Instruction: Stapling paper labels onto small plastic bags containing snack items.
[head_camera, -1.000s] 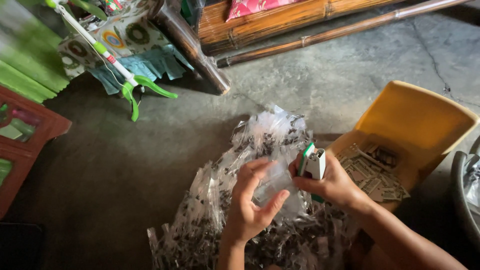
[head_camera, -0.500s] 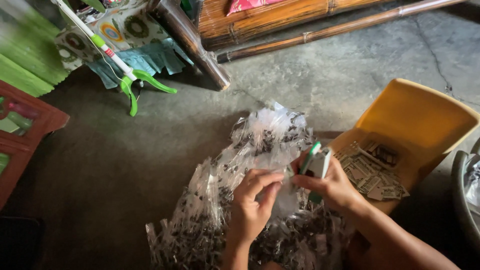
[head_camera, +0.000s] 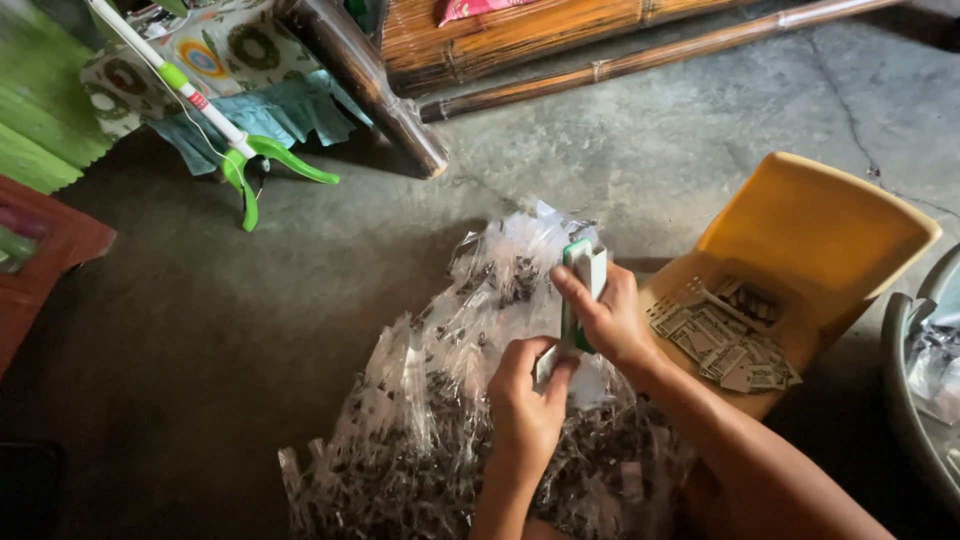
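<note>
Clear plastic packets (head_camera: 450, 400) lay heaped on the concrete floor (head_camera: 250, 330). The right hand (head_camera: 612, 318) was clamped on a green-and-white stapler (head_camera: 580, 290); the left hand (head_camera: 528, 400) pinched one packet's top beneath it. Sealing appeared in hand; squeezing squarely would follow.

Glossy, crinkled clear plastic packets (head_camera: 440, 420) with dark contents lie heaped on the rough, matt grey concrete floor (head_camera: 650, 150); the yellow plastic chair seat (head_camera: 820, 240) looks smooth with a dull sheen, the small green-and-white stapler (head_camera: 583, 275) smooth plastic, the brown bamboo poles (head_camera: 640, 55) faintly glossy
</note>
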